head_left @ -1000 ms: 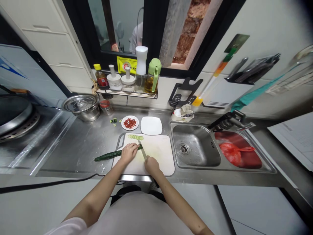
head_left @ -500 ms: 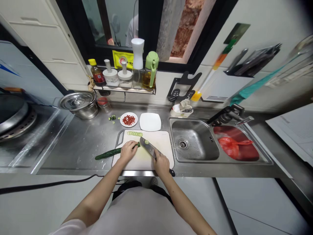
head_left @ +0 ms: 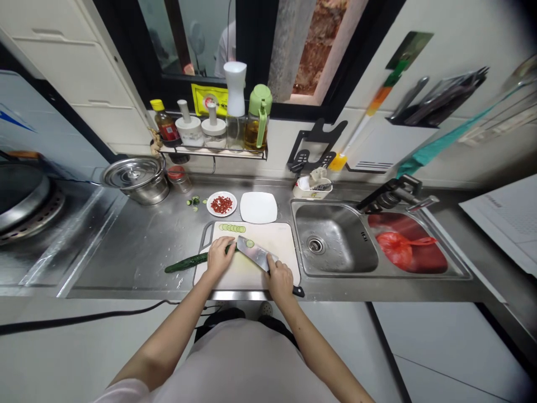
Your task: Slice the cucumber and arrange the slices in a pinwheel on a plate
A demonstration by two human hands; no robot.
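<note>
A long dark green cucumber (head_left: 184,263) lies across the left edge of the white cutting board (head_left: 283,246). My left hand (head_left: 218,257) is closed over its right end, fingertips close to the blade. My right hand (head_left: 280,280) grips the black handle of a kitchen knife (head_left: 254,253), whose broad blade points up and left against the cut end. On the blade sits a cucumber slice (head_left: 250,244). A row of several overlapping cucumber slices (head_left: 232,228) lies along the board's top edge.
Behind the board stand a plate of chopped red pieces (head_left: 221,204) and a white square plate (head_left: 258,207). Cucumber scraps (head_left: 193,202) lie left of them. A double sink (head_left: 335,238) is to the right, with a red plastic bag (head_left: 394,250). A lidded steel pot (head_left: 142,179) stands left.
The knife blade has turned flatter, showing more of its face. Both hands stay at nearly the same place on the cucumber and handle. The view has shifted slightly.
</note>
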